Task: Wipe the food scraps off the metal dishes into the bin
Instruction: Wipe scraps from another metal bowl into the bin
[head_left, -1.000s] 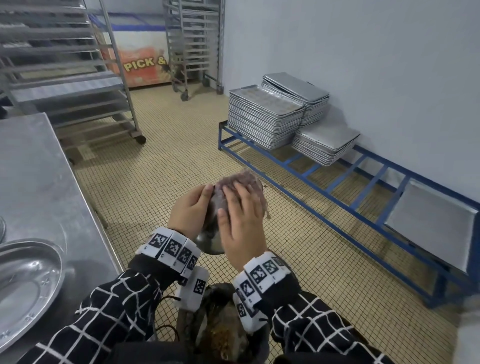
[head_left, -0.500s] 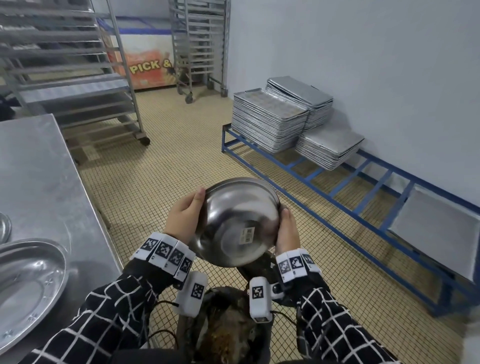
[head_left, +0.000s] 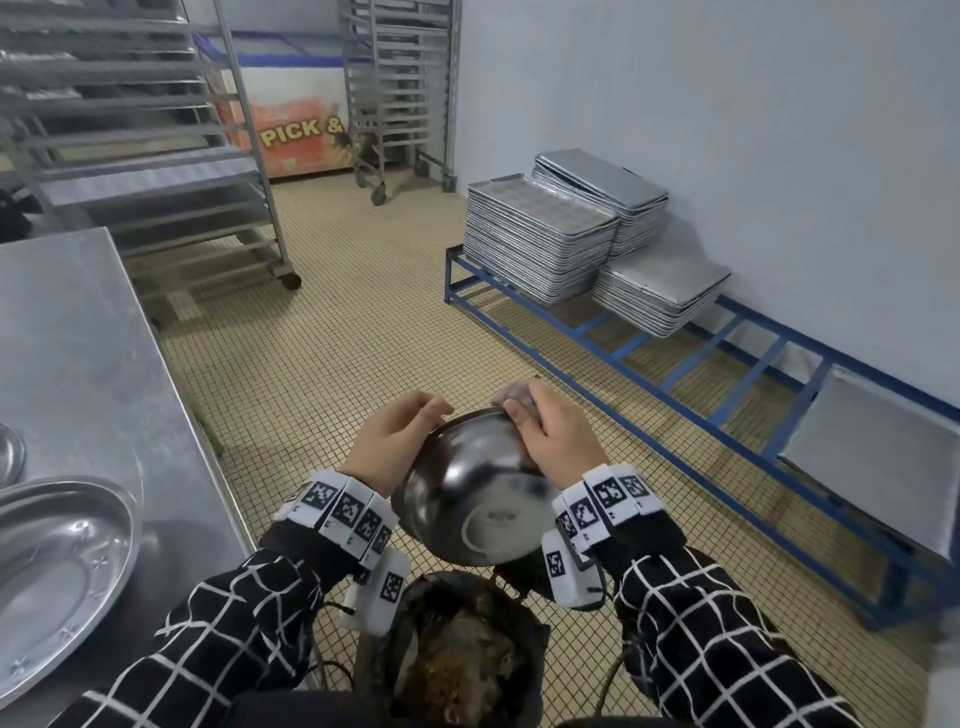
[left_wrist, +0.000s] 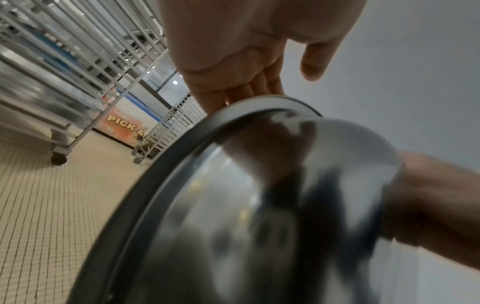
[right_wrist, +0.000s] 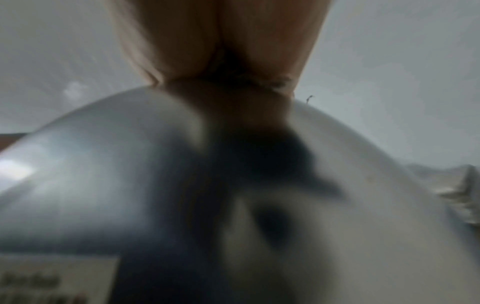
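Nearest you, at 6 o'clock in the head view, the bin (head_left: 457, 660) stands open on the floor, brown scraps heaped in its dark liner. Directly above it you hold the metal bowl (head_left: 467, 499), tipped so its base faces you and its mouth faces away and downward; that is the relation that counts, since anything loosened should fall toward the bin's opening if the bowl stays over it.

Your left hand (head_left: 395, 441) grips the rim at about 10 o'clock on the bowl, fingers hooked over the edge. Your right hand (head_left: 556, 441) sits at 1 o'clock on the rim, fingers curled round a greyish cloth (head_left: 514, 397) pressed at the lip. The right hand is the working one, I judge.

At 9 o'clock, a steel table (head_left: 78, 364) carries another metal dish (head_left: 57, 566). Farther off, at 1 o'clock, stacked trays (head_left: 540, 244) rest on a blue rack (head_left: 675, 358).
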